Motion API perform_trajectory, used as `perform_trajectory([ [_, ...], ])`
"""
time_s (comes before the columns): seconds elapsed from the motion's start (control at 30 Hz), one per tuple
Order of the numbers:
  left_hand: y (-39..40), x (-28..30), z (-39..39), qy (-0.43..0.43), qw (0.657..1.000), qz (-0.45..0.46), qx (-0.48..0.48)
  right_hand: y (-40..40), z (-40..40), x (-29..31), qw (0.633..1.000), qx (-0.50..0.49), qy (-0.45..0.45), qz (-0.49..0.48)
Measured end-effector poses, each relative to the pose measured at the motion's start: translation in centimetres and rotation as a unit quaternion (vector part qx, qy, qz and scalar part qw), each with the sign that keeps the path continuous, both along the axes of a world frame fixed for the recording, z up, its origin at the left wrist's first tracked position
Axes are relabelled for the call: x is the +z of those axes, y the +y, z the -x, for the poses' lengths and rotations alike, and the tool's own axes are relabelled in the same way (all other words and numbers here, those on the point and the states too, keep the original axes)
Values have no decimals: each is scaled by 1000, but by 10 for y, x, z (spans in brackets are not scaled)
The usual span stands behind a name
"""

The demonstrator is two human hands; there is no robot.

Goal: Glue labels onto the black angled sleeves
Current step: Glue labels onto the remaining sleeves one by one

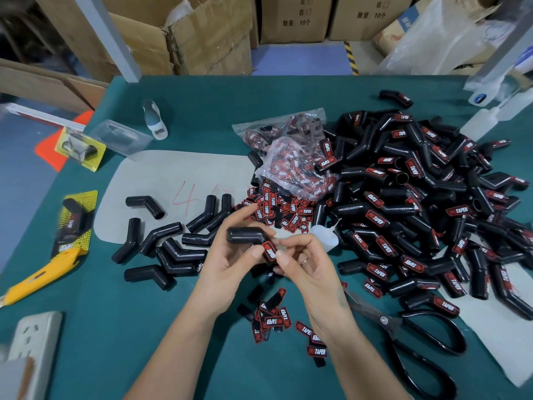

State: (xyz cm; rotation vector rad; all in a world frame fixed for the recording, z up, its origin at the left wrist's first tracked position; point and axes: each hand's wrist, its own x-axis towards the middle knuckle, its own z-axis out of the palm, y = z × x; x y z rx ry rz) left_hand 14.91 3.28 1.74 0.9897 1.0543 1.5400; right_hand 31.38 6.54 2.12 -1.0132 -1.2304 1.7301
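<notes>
Covering most of the room in front of me is a green desk (178, 90), and on its right side sits a big heap of finished sleeves (418, 203), each with a red and black label on it. It looks like done ones get tossed there, out of the way. On the left lies a smaller bunch of bare sleeves (167, 238) with no labels, close enough to grab next. Big black scissors (403, 336) lie near the person's right arm, and a yellow knife (43, 272) lies far to the left. A torn plastic bag (291, 160) spills loose labels (277, 209) just behind the hands, and more lie between the arms. A small clear glue bottle (323, 235) rests just beside the right hand, handy for the next dab. The left hand (230, 255) has its grip curled round one black angled sleeve (248, 236), holding it up off the desk so it stays steady. The right hand (300, 261) pinches and presses a label (270, 251) onto the sleeve's lower end, probably to make the glue stick.
</notes>
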Motion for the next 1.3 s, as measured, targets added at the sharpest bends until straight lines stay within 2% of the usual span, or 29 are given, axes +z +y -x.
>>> perform_trajectory([
  [0.13, 2, 3, -9, -155, 985, 22, 72, -3, 2, 3, 999, -30, -8, -7],
  [0.3, 1, 2, -23, -218, 970, 30, 106, -6, 8, 1, 999, -32, -10, -20],
  [0.63, -5, 4, -27, -94, 991, 18, 93, -1, 10, -6, 995, -91, 12, -28],
  [1.03, -6, 8, -30, -81, 993, 18, 85, 1, 8, -5, 995, -96, 16, -15],
  [1.3, -5, 12, -24, -43, 994, 42, 87, 2, 5, -4, 996, -85, 11, -32],
])
